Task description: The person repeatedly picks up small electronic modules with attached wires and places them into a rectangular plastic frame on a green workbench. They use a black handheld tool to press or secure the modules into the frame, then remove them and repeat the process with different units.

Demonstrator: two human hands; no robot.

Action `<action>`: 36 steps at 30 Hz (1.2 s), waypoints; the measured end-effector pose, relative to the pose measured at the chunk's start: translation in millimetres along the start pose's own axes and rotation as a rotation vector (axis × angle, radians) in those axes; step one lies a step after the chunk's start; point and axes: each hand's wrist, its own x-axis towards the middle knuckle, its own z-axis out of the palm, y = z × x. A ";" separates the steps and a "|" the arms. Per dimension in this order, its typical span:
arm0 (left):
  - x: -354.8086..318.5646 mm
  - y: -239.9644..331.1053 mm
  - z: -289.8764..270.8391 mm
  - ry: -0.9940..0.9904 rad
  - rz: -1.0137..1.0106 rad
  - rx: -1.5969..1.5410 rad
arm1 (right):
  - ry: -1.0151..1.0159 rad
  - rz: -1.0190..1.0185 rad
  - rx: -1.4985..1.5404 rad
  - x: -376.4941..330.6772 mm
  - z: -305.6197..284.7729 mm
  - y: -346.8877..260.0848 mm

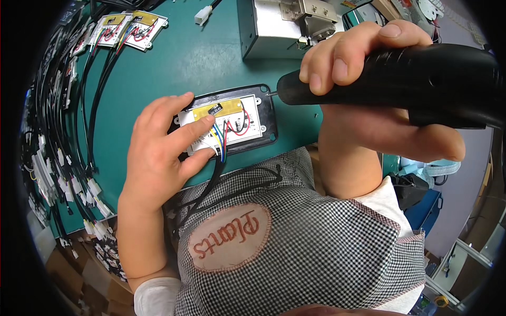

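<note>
A white circuit board [253, 111] with a yellow strip and coloured wires lies in a black plastic panel [268, 116] on the table. My left hand [167, 138] grips the panel from its left side. One finger is at the far edge, another reaches over the board, and the thumb is by the wires. A black cable [213, 179] runs from the board toward my apron. My right hand [363, 73] is wrapped round a black electric screwdriver [400, 87], held almost level. Its bit points left and meets the panel's far right corner, where a screw hole shows.
More wired circuit boards [145, 32] lie at the far left. Bundled black cables with white connectors [68, 179] run along the left edge. A metal box fixture [279, 31] stands at the back. A white connector [202, 16] lies near the far edge. A small screw [315, 115] rests right of the panel.
</note>
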 end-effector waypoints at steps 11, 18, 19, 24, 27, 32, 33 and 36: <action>-2.8 -3.5 -1.4 -0.036 -0.020 -0.016 | 0.171 -0.049 0.028 -1.8 29.7 25.8; -5.2 -1.9 -0.2 -0.006 -0.036 -0.052 | 0.146 -0.010 0.057 -7.9 29.9 29.3; -5.4 -1.7 0.3 0.003 -0.036 -0.048 | 0.160 -0.009 0.059 -9.8 29.4 31.2; -4.1 2.9 9.2 0.039 -0.037 -0.022 | 0.305 -0.059 0.005 -18.5 18.3 36.1; -0.2 9.3 12.6 0.068 -0.037 0.019 | 0.363 -0.106 -0.124 4.0 6.1 -2.2; 2.7 12.3 11.9 0.056 -0.032 0.005 | 0.399 -0.135 -0.286 18.1 -39.5 -44.4; 3.5 12.3 12.6 0.064 -0.027 0.000 | 0.417 -0.144 -0.324 17.7 -44.7 -48.2; 4.5 13.1 12.8 0.058 -0.032 -0.001 | 0.554 -0.139 -0.299 22.3 -34.7 -42.7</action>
